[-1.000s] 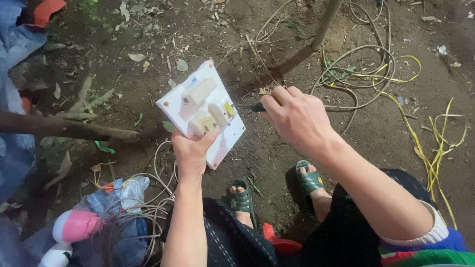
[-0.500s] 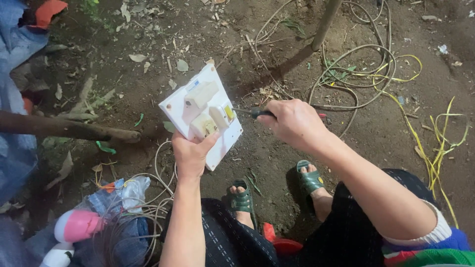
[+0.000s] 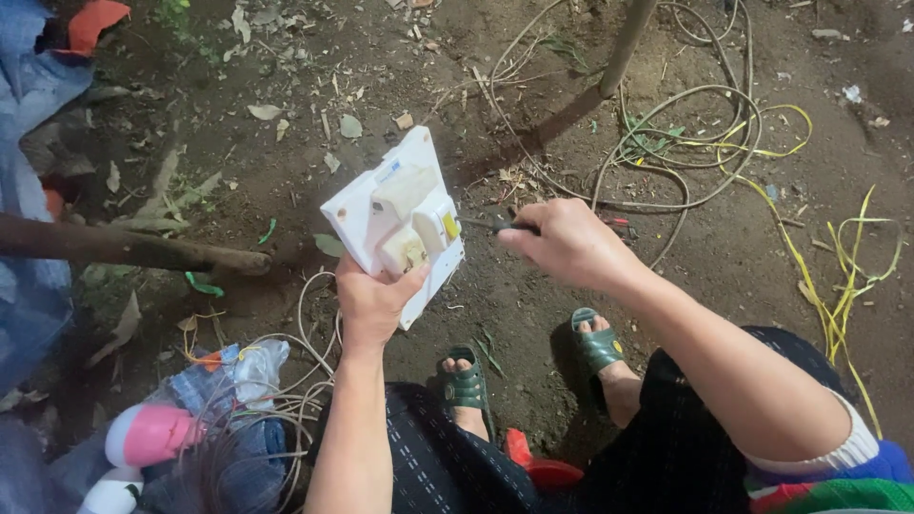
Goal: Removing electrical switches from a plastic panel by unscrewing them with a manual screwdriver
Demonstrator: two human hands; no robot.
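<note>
My left hand [image 3: 373, 297] grips a white electrical board [image 3: 395, 221] by its lower edge, tilted, with sockets and a switch block on its face. My right hand [image 3: 567, 245] is closed around a dark-handled screwdriver [image 3: 495, 225] whose tip points at the right side of the board. Both hands hover over bare dirt ground [image 3: 400, 86]. My feet in green sandals [image 3: 595, 345] rest below them.
Coiled grey and yellow cables [image 3: 733, 143] lie at the upper right. A brown wooden stick [image 3: 124, 246] crosses the left. White wires, a blue cloth heap [image 3: 228, 400] and a pink-white bottle [image 3: 148, 435] sit at lower left. A thin pole [image 3: 626, 43] stands at the top.
My left hand has turned the board slightly and raised it. My right hand has shifted rightward and lower, with the screwdriver still aimed at the board's right side.
</note>
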